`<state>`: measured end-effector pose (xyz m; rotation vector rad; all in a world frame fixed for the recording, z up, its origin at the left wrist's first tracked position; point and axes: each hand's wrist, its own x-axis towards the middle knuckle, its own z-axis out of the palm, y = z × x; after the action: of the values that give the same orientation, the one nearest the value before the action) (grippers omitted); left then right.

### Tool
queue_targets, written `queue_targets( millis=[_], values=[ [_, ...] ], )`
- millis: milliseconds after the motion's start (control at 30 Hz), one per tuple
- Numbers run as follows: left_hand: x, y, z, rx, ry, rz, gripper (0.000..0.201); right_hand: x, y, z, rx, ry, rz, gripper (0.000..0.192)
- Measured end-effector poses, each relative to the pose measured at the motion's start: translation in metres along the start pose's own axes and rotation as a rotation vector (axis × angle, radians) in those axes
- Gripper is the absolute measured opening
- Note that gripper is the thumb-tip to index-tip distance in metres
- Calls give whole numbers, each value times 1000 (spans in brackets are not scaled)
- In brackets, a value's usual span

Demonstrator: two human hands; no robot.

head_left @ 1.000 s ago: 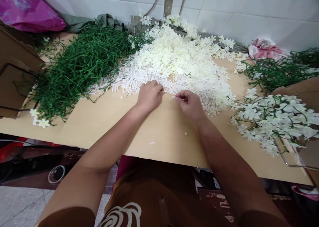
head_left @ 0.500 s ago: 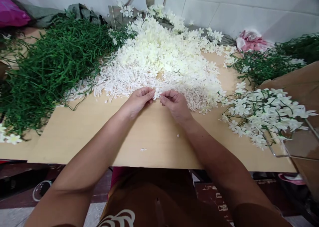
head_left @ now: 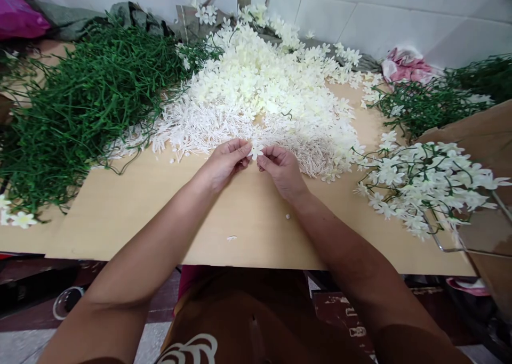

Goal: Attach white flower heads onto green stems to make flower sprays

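My left hand [head_left: 224,164] and right hand [head_left: 282,169] both pinch one small white flower [head_left: 255,151] just above the worktop [head_left: 160,215]; I think a loose pinch could drop it into the white pile [head_left: 264,97]

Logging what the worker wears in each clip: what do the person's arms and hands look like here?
Both forearms are bare down to the left hand and right hand: no gloves, rings, watch or bracelets show. Short brown sleeves appear at the bottom edge, part of a brown shirt with a white swirl print on the front.
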<state>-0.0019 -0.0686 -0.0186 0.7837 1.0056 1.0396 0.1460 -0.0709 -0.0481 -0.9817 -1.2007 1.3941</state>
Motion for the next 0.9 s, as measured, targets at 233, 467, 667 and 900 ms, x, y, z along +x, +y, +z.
queue_targets(
  millis=[233, 467, 667, 900],
  values=[
    [-1, -2, 4, 64, -4, 12, 26, 1, 1, 0, 96, 12, 3, 21],
    [-3, -2, 7, 198, 17, 42, 15, -1, -2, 1, 47, 6, -20, 21],
    [0, -1, 7, 317, 116, 209, 12, -2, -3, 3, 4, -3, -42, 24],
    [-7, 5, 3, 418, 32, 240, 4, -4, -10, 2, -84, 20, -15, 32]
  ],
)
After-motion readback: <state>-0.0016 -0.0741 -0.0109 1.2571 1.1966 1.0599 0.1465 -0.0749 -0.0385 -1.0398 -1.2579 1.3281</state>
